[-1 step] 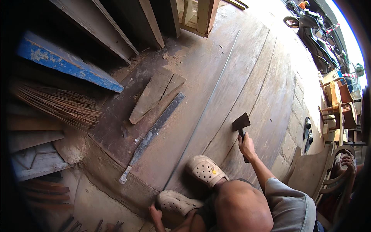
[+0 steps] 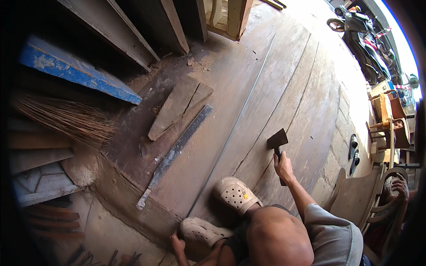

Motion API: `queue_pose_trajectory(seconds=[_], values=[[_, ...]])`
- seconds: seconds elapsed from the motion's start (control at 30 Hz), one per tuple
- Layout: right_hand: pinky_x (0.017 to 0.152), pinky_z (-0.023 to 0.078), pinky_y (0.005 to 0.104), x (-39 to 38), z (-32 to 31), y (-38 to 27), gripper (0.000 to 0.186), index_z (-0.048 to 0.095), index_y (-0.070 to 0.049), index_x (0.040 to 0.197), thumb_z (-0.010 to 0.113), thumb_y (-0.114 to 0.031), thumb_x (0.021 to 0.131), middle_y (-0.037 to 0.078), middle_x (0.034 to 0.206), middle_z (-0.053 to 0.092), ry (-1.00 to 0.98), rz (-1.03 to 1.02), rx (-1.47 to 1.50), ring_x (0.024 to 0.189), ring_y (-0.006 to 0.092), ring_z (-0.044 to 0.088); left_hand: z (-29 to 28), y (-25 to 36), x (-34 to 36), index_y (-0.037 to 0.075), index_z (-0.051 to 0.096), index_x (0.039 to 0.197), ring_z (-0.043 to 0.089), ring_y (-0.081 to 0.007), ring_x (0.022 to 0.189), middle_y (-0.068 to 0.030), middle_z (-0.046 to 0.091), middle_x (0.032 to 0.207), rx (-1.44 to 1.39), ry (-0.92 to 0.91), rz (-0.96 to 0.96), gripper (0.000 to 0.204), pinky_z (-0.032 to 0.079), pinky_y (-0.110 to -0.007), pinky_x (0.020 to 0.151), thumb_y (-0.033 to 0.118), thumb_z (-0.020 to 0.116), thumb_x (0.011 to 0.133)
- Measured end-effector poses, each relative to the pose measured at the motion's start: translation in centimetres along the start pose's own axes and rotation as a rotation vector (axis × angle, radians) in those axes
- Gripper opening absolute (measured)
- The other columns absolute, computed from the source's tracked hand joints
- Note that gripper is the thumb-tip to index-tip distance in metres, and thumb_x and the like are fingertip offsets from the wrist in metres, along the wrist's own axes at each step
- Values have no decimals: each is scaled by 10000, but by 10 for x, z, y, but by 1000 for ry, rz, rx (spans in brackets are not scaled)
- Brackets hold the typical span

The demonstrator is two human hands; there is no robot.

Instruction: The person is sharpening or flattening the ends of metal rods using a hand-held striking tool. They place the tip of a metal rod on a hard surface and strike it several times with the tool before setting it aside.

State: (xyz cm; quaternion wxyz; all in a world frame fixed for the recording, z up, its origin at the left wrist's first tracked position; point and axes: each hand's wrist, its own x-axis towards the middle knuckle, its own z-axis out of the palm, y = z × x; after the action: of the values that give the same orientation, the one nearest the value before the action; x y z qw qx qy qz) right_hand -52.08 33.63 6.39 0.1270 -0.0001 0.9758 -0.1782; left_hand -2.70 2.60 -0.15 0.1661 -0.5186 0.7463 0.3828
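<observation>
My right hand is wrapped round the dark handle of a hatchet, held out over the plank surface beyond my feet. Its broad, dark blade points away from me and the end of the handle sticks out below my fist. My left hand is low in front, close beside the left beige clog. Its fingers are curled in, and whatever they may hold is hidden. The right clog, with a small yellow charm, rests on the planks between the two hands.
Left of my feet lie a flat dark bar and a cracked wood block. A bundle of thin sticks and a blue-painted board are farther left. Chairs and motorbikes stand at right, where another person's hand shows.
</observation>
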Motion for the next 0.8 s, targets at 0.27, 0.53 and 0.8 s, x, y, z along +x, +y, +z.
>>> queue_pose_trajectory(seconds=[0.27, 0.53, 0.8], values=[[659, 470, 585, 9, -13, -2, 347, 437, 14, 1005, 539, -316, 973, 365, 785, 603, -49, -26, -87, 781, 543, 593, -26, -104, -49, -41, 641, 1004, 604, -458, 874, -253, 663, 925, 257, 146, -44, 363, 474, -486, 788, 284, 480, 978], [639, 458, 580, -2, -22, -25, 353, 464, 11, 957, 545, -333, 974, 346, 757, 607, -37, -17, -32, 762, 537, 599, -39, -66, -31, -75, 626, 915, 592, -476, 822, -293, 626, 868, -15, 85, -32, 410, 472, -486, 720, 297, 467, 986], [548, 467, 538, 16, 2, -114, 351, 421, -34, 1014, 518, -370, 981, 251, 663, 614, -182, -406, -118, 630, 459, 618, -11, -38, 6, -122, 534, 791, 537, -234, 561, -325, 532, 736, -35, -21, 57, 235, 427, -439, 580, 93, 536, 883]])
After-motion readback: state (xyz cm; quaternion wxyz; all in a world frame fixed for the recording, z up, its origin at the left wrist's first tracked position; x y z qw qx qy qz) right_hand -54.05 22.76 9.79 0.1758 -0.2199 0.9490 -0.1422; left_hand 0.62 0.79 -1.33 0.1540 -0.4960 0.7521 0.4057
